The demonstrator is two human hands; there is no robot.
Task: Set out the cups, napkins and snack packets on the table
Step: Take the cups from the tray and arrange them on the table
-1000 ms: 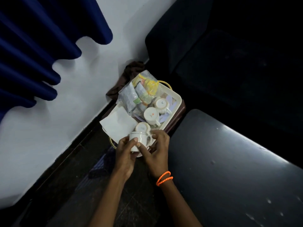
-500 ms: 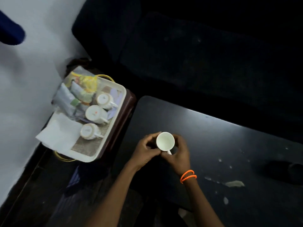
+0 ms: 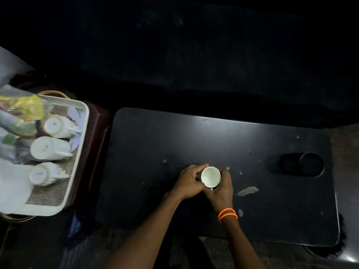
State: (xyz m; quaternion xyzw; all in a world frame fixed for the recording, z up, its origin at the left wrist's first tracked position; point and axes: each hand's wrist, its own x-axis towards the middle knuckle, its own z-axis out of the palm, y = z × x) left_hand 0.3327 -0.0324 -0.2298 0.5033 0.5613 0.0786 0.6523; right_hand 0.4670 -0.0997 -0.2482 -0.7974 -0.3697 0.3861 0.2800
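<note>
Cup in hand: white cup (image 3: 210,177), mouth up, held between both hands over the middle of the black table (image 3: 155,144); cannot tell whether its base touches the tabletop.
Left hand: left hand (image 3: 189,182) curled around the cup's left side, thumb and fingers wrapped against the wall.
Right hand: right hand (image 3: 222,188) curled around the right side, fingers closed on the cup near the handle; the handle itself is mostly hidden. Orange wristband (image 3: 227,214) on this wrist.
Tray: white tray (image 3: 82,133) sits on a dark red stand (image 3: 95,144), just beside the table's left edge.
Cups on tray: three white cups lie on their sides in a column, bases toward the camera: far cup (image 3: 58,126), middle cup (image 3: 48,147), near cup (image 3: 44,173).
Napkins: white napkins (image 3: 13,187) overhang the tray's near-left corner, touching the near cup.
Snack packets: snack packets (image 3: 19,113) piled at the tray's far-left end, blurred; one is yellow.
Table surface: pale smears and flecks right of the hands; a round dark recess (image 3: 302,164) near the right end.
</note>
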